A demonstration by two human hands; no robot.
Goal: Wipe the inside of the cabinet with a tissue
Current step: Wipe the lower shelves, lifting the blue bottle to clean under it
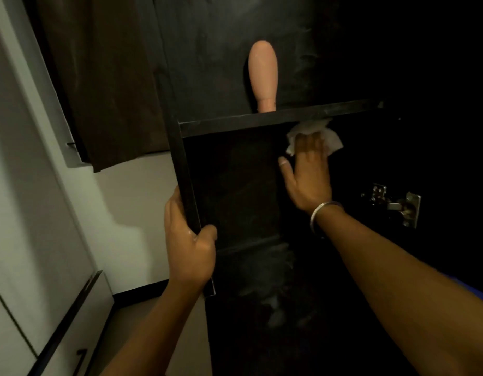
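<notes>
My right hand [306, 175] reaches up into the dark cabinet [234, 191], arm stretched long, palm flat toward the back panel and thumb spread out to the side. Under my fingertips [308, 143] is a crumpled white tissue [313, 137], pressed against the wood just beneath the shelf edge [262, 120]; the fingers lie extended on it, not curled round it. A metal bangle [320, 213] sits at that wrist. My left hand [190, 240] is lower and to the left of it, clenched around the cabinet's vertical front edge [187, 185], thumb wrapped onto the inner face. Above the tissue, on the shelf, stands a pale peach rounded object [262, 74], possibly a bottle. To the right of my right wrist a metal hinge [397, 204] shows.
</notes>
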